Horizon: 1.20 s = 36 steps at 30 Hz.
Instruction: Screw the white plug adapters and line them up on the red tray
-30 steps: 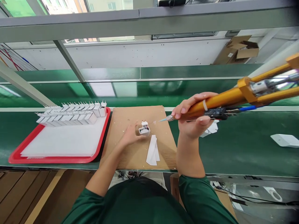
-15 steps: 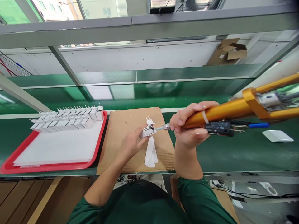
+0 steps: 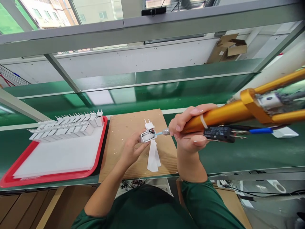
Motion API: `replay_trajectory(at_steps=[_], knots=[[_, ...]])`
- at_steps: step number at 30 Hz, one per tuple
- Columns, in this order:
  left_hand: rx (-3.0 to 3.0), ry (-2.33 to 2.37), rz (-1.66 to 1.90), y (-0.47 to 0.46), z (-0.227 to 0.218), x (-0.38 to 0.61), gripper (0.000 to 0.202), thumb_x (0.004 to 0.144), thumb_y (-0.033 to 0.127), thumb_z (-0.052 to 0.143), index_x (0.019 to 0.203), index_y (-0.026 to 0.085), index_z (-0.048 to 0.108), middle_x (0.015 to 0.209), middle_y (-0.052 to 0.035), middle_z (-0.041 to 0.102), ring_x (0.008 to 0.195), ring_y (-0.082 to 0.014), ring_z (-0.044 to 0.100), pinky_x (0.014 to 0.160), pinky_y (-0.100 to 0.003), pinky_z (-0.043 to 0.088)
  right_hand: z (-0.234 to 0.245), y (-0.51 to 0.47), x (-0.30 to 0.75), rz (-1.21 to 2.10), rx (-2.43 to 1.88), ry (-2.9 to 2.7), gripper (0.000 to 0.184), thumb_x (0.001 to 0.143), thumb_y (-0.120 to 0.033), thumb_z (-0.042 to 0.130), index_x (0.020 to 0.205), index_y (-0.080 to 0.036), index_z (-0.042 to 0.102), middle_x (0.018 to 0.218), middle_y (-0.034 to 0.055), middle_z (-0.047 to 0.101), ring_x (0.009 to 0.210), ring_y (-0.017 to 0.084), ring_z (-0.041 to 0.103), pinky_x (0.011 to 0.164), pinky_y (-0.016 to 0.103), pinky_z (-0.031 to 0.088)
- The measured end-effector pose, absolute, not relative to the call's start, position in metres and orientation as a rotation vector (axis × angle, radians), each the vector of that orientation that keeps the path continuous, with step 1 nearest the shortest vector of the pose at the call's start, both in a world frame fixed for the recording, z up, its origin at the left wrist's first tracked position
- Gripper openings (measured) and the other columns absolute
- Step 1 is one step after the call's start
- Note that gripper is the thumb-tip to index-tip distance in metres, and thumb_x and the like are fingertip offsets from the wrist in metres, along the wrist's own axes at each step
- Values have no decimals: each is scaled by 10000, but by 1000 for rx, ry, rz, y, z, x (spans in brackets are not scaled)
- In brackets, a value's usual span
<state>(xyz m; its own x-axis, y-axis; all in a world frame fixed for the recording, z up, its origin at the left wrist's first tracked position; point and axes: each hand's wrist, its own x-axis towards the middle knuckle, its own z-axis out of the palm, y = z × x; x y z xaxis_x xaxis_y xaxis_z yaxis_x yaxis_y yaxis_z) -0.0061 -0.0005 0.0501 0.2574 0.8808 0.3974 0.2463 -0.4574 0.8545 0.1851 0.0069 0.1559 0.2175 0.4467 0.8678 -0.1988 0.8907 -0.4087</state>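
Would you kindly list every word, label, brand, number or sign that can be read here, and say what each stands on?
No text is legible.
Black switch beside the orange tool: pale printed markings, too small and blurred to read.
Cardboard box at the back: white label, too small to read.

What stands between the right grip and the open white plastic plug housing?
Only the blue-tipped nozzle of the orange cylindrical tool in the right grip, reaching the right rim of the housing. Nothing else visible intervenes: the left grip holds the housing from the left; the flat white strip lies nearer the person.
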Motion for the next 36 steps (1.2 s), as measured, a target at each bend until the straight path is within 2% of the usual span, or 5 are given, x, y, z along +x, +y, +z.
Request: replay_trajectory(at_steps=[21, 26, 30, 33, 36], knots=[[1389, 810, 1493, -12, 16, 5, 482, 822, 255, 803, 1242, 231, 569, 1233, -93, 695, 1146, -225, 689, 976, -357, 576, 157, 23, 187, 491, -178, -1227, 342, 797, -556, 738, 1020, -334, 604, 619, -76, 539, 363, 98, 380, 300, 246, 377], [1387, 765, 1572, -24, 26, 12, 498, 888, 287, 744, 1294, 241, 460, 1390, -142, 628, 1253, -228, 647, 1064, -388, 535, 141, 73, 206, 305, -469, -1207, 469, 770, -738, 633, 993, -345, 507, 591, -79, 484, 372, 131, 388, 351, 300, 391], [1380, 848, 1593, -32, 33, 17, 548, 899, 413, 720, 1300, 226, 396, 1399, -194, 606, 1300, -268, 617, 1074, -428, 532, 128, 113, 235, 224, -704, -1182, 487, 800, -677, 627, 1060, -296, 468, 730, -27, 540, 573, 171, 573, 626, 393, 580], [1381, 871, 1620, -35, 34, 21, 559, 885, 478, 719, 1262, 227, 391, 1355, -192, 630, 1278, -275, 633, 1062, -439, 541, 118, 133, 262, 181, -951, -1204, 700, 759, -687, 648, 1268, -263, 420, 997, 93, 644, 869, 251, 681, 828, 484, 598], [1354, 868, 1622, -38, 32, 23, 577, 892, 493, 707, 1282, 231, 372, 1348, -189, 632, 1263, -263, 643, 1060, -432, 543, 105, 140, 290, 193, -1204, -1270, 926, 726, -680, 667, 1451, -243, 293, 1365, 197, 561, 1220, 312, 621, 975, 523, 563]])
